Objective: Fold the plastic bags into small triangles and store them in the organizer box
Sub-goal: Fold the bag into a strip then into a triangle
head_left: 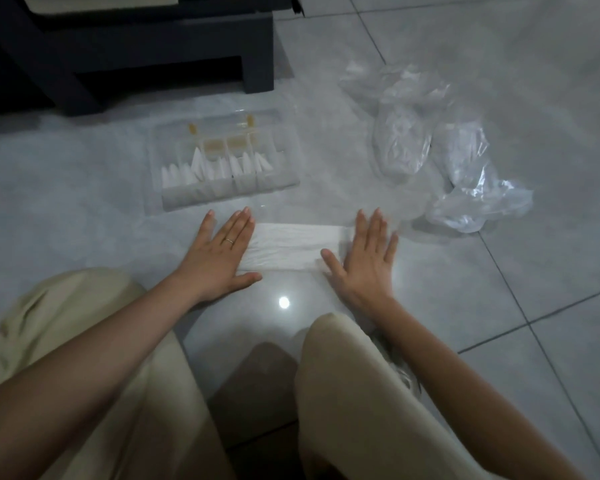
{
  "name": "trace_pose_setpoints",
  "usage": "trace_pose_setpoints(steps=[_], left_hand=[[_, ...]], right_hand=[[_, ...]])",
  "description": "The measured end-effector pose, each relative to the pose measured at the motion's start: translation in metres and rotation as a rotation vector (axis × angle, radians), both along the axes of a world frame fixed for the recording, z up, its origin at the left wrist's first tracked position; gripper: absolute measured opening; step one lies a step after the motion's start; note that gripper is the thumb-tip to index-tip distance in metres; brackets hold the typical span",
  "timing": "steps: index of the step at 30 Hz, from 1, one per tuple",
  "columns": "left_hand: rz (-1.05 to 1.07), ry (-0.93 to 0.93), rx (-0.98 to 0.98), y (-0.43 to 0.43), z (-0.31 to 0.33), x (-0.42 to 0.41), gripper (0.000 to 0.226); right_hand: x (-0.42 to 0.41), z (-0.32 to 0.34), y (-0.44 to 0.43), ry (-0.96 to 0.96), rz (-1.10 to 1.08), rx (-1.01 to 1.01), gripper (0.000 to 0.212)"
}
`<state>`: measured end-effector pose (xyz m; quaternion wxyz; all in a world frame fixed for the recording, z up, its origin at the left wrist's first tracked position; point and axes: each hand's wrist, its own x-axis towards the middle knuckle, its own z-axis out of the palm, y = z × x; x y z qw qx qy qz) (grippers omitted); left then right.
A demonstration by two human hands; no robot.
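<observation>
Pressing flat with straight fingers, left hand (219,252) and right hand (365,258), on opposite ends of a white folded bag strip (293,247) on the floor (506,306), near the organizer box (187,199) holding triangles (201,168).

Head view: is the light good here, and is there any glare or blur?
Head view: dim light; one round glare spot on the floor tile; the organizer box and loose bags look soft; the dark furniture at top left loses detail in shadow.

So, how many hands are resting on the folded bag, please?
2: left hand flat on the left end of the folded bag, right hand flat on its right end.
</observation>
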<state>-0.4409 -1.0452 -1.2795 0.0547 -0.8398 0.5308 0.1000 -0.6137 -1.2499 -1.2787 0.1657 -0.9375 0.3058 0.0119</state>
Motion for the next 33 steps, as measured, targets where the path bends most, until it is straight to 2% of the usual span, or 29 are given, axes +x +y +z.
trace_pose_setpoints(steps=[2,4,6,7,10,13,14,16,20,24,27,31,33], left_hand=[[-0.13,-0.072,-0.193,-0.004,0.004,-0.003,0.08],[-0.228,-0.07,-0.324,-0.009,0.008,-0.008,0.042],[-0.248,-0.033,-0.342,-0.014,0.012,-0.013,0.013],[-0.241,-0.017,-0.313,-0.015,0.011,-0.014,0.008],[-0.243,-0.026,-0.238,-0.016,0.01,-0.014,0.007],[-0.261,-0.017,-0.245,-0.02,0.011,-0.011,0.003],[-0.23,0.009,-0.239,-0.02,0.012,-0.01,0.01],[-0.124,0.106,-0.262,-0.02,0.01,-0.008,0.015],[0.145,0.337,-0.32,-0.02,0.006,-0.002,0.007],[0.14,0.445,-0.275,-0.018,0.012,0.003,0.015],[0.051,0.345,-0.203,-0.019,0.018,-0.001,0.028],[-0.023,0.137,-0.296,-0.021,0.016,-0.007,0.011],[-0.013,0.124,-0.307,-0.022,0.014,-0.009,0.01]], right_hand=[[0.007,0.005,0.015,-0.105,0.202,-0.032,0.08],[0.012,0.004,0.026,-0.234,0.37,0.052,0.05],[0.014,0.0,0.034,-0.309,0.382,0.208,0.036],[0.014,-0.003,0.037,-0.324,0.36,0.277,0.037],[0.014,-0.01,0.039,-0.347,0.356,0.308,0.042],[0.015,-0.01,0.038,-0.317,0.353,0.296,0.041],[0.014,-0.01,0.038,-0.314,0.35,0.295,0.04],[0.015,-0.01,0.039,-0.326,0.344,0.298,0.04],[0.017,-0.01,0.039,-0.341,0.335,0.275,0.041],[0.018,-0.013,0.034,-0.395,0.285,0.264,0.021],[0.017,-0.015,0.032,-0.419,0.243,0.277,0.017],[0.017,-0.015,0.032,-0.419,0.243,0.302,0.028],[0.017,-0.014,0.031,-0.382,0.282,0.272,0.039]])
